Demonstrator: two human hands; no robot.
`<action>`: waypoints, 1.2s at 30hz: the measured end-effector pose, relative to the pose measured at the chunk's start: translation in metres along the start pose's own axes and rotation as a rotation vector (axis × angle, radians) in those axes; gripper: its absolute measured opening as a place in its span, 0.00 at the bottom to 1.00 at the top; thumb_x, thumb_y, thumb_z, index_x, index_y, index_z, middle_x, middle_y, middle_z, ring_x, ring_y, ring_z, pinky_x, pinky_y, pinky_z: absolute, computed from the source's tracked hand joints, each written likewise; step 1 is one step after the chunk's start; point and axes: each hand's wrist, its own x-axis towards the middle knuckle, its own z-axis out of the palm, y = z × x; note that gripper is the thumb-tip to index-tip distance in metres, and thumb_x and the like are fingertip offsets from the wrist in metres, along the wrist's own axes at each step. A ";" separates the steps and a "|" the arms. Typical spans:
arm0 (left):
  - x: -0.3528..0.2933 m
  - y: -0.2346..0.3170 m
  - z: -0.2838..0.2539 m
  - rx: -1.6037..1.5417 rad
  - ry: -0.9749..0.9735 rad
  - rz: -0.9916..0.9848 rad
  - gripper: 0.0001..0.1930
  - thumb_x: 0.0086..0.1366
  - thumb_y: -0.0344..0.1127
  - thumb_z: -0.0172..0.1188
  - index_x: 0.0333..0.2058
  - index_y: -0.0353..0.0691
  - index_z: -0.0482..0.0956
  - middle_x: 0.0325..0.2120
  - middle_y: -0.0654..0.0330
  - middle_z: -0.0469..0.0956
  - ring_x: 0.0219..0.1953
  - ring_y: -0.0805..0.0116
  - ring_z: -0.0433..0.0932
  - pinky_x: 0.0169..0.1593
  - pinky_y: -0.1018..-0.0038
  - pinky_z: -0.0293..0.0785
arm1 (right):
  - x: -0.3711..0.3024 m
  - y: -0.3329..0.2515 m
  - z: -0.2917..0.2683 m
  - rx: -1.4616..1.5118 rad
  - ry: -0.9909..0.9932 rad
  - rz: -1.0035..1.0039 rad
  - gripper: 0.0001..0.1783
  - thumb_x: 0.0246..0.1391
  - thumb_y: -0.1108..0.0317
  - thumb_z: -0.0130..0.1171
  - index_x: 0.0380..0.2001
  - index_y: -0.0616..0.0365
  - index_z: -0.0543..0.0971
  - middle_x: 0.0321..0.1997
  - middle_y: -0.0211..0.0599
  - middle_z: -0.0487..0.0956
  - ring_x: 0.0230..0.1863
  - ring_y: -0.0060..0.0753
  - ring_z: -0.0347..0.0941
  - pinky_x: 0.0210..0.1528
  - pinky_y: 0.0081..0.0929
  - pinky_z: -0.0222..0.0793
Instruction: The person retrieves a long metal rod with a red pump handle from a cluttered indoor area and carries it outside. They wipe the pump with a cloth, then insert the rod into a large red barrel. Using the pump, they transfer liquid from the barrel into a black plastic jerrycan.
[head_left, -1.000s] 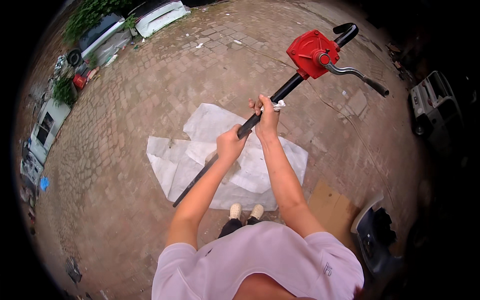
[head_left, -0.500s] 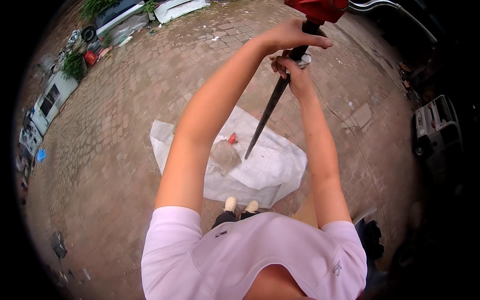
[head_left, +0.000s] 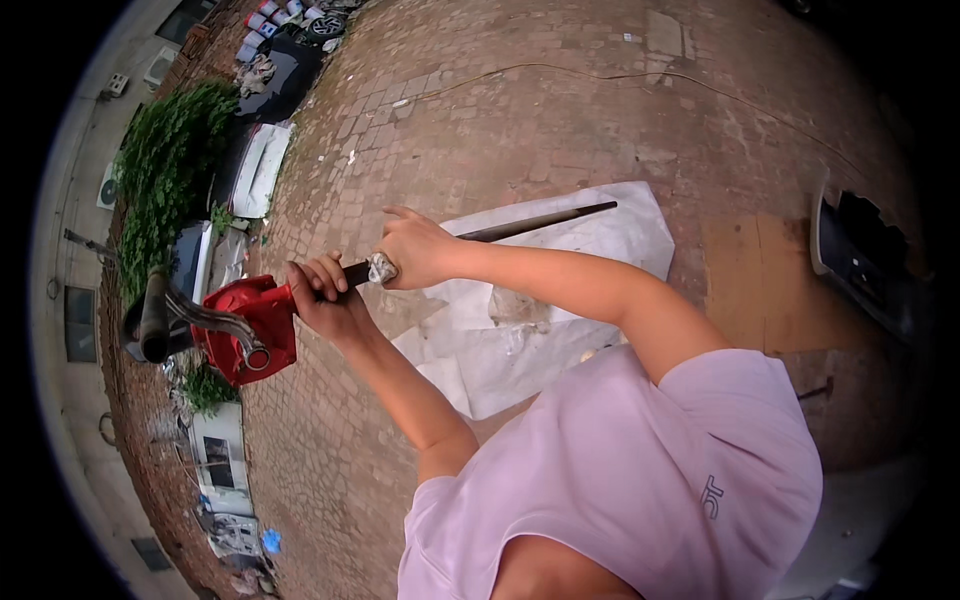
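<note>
A hand-crank drum pump with a red body and a long dark tube slants across in front of me. Its red head is at the left, and the bare tube end reaches right above a white sheet. My left hand wraps round the tube just beside the red head. Further along, my right hand presses a crumpled whitish rag against the tube. A curved metal spout and a crank grip stick out from the head. On the sheet lies a clear plastic bag.
Flat cardboard and a black car part lie to the right. Along the left wall stand bushes, car panels, and several paint buckets. A thin hose crosses the brick paving.
The pump has swung round: its red head went from the far right to the left, and its tube end now points right. My left hand has closed round the tube. The view has turned.
</note>
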 end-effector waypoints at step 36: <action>-0.110 0.217 -0.084 -0.274 0.407 0.440 0.18 0.62 0.32 0.47 0.13 0.46 0.58 0.05 0.69 0.53 0.07 0.78 0.51 0.23 0.82 0.58 | -0.114 0.064 -0.028 0.107 0.128 -0.013 0.24 0.52 0.67 0.53 0.52 0.55 0.63 0.58 0.37 0.66 0.62 0.41 0.55 0.65 0.40 0.46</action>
